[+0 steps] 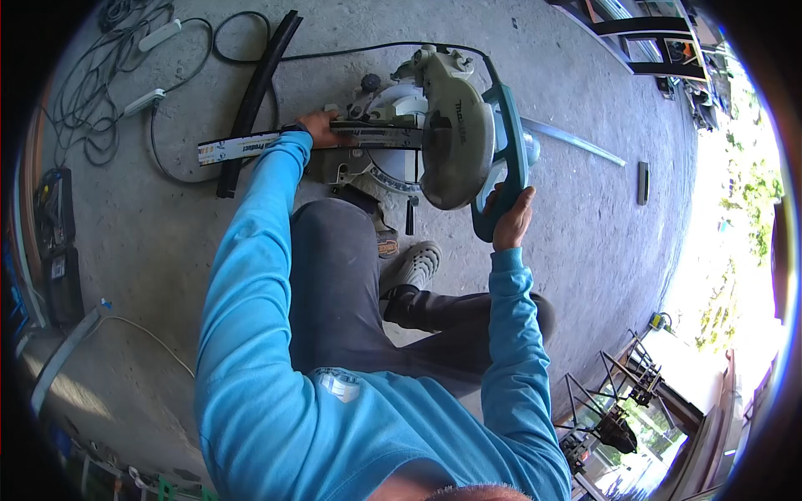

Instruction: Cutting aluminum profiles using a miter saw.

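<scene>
A miter saw [459, 142] with a grey blade guard and teal handle stands on the concrete floor in front of me. My right hand [511, 219] is wrapped round the lower end of its handle. Across the saw's base lies a long profile bar [238, 149], covered in printed white and dark film. My left hand [319, 129] grips this bar left of the blade guard, close to the saw's fence. The guard hides the bar's right end and the blade's edge. Beneath the bar's left part, a dark strip [261, 88] lies crosswise on the floor.
Tangled grey cables [88, 104] and a white power strip [144, 102] lie at the far left. Right of the saw are a thin metal strip [576, 142] and a short dark piece [643, 184]. A dark frame [660, 50] stands far right. My shoe [418, 265] is just below the saw.
</scene>
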A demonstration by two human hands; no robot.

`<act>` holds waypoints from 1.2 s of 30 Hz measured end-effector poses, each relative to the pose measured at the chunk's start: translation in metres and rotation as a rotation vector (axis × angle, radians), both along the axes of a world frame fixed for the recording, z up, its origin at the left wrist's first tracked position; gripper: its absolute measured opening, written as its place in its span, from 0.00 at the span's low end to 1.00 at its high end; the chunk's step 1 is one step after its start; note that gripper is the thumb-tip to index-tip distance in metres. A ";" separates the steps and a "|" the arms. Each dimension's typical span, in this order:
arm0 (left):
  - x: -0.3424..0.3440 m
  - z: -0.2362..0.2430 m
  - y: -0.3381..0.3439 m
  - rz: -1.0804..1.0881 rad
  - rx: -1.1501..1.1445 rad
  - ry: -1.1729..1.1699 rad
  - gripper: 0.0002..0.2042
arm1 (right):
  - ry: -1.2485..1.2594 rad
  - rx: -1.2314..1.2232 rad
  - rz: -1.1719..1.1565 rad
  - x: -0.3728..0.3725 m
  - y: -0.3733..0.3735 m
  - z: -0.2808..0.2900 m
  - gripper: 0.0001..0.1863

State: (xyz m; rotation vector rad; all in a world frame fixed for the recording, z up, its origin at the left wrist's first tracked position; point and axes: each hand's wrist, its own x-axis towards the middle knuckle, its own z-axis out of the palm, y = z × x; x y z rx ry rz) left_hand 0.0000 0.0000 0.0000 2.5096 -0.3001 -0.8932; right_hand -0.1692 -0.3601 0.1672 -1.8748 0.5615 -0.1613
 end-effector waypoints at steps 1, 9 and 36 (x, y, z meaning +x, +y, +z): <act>0.000 0.003 0.000 0.001 0.008 0.002 0.48 | -0.003 -0.007 -0.002 0.000 0.001 0.000 0.41; 0.008 -0.010 0.009 -0.024 0.032 0.005 0.49 | -0.017 -0.023 0.003 0.003 0.008 -0.002 0.42; 0.003 -0.018 0.001 -0.021 -0.009 -0.009 0.49 | -0.017 -0.054 0.012 0.000 0.003 -0.001 0.43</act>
